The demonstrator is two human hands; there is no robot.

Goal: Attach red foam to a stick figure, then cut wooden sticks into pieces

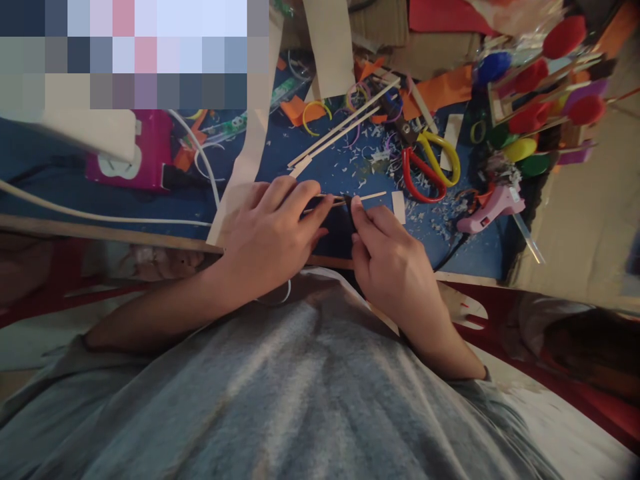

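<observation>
Left hand [275, 223] pinches a thin stick [374, 196]; right hand [395, 247], close by, pinches a dark piece [349, 202] against it.
The stick runs crosswise between both hands, its tip showing just beyond the right fingers.

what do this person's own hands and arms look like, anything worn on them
The left hand and right hand are both uncovered, with no gloves, watch or bracelet showing. The forearms are bare too, up to the short grey sleeves of a loose grey shirt. The sleeves end near the elbows, and no print shows on them.
</observation>
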